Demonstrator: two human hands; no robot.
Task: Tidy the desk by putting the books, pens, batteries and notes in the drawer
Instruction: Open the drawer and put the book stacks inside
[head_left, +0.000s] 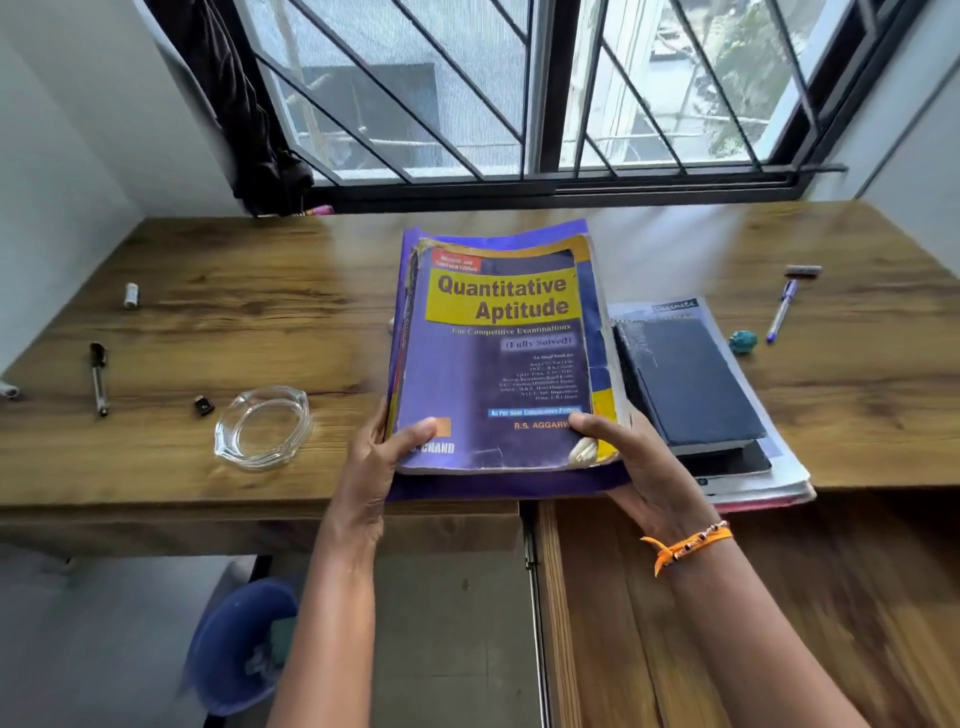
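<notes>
Both hands grip the near edge of a worn purple book (498, 358) titled "Quantitative Aptitude": the left hand (376, 462) at its near left corner, the right hand (639, 467) at its near right corner, thumbs on the cover. A larger purple book lies under it. Just right of it, a dark notebook (688, 382) tops a stack of papers on the wooden desk (234, 291). A glass ashtray (264, 427), a black pen (98, 378) and a small battery (131, 295) lie to the left; a blue pen (781, 310) lies far right. The open drawer (779, 597) sits below the right hand.
</notes>
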